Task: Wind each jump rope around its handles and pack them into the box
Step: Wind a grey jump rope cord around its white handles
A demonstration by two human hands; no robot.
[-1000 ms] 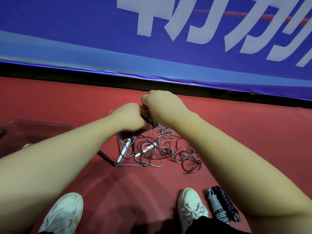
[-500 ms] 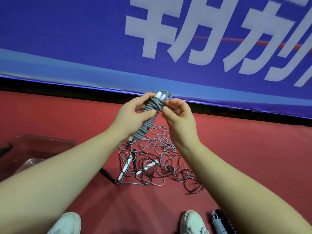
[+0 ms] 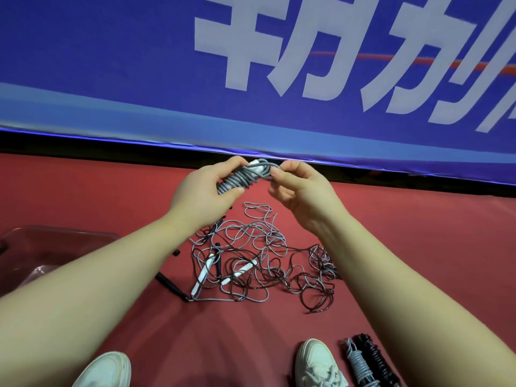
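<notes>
Finishing the wind on a grey rope
Left hand [image 3: 201, 196] is closed round the coiled rope [image 3: 243, 177], held above the tangle [image 3: 257, 263]; right hand [image 3: 296, 188] pinches its last loop. Next, probably: tuck the end, then carry it left to the box [image 3: 55, 241]

hands 2 [image 3: 202, 191] [image 3: 303, 195] | wound rope bundles 3 [image 3: 244, 175] [image 3: 358, 364] [image 3: 375, 361] | shoes 2 [image 3: 104, 371] [image 3: 317, 364] | clear box 1 [image 3: 60, 236] | tangled rope heap 1 [image 3: 257, 261]

A blue banner [image 3: 139, 65] with white characters stands behind the red floor [image 3: 418, 247], where 2 white shoes [image 3: 318, 364] rest.
</notes>
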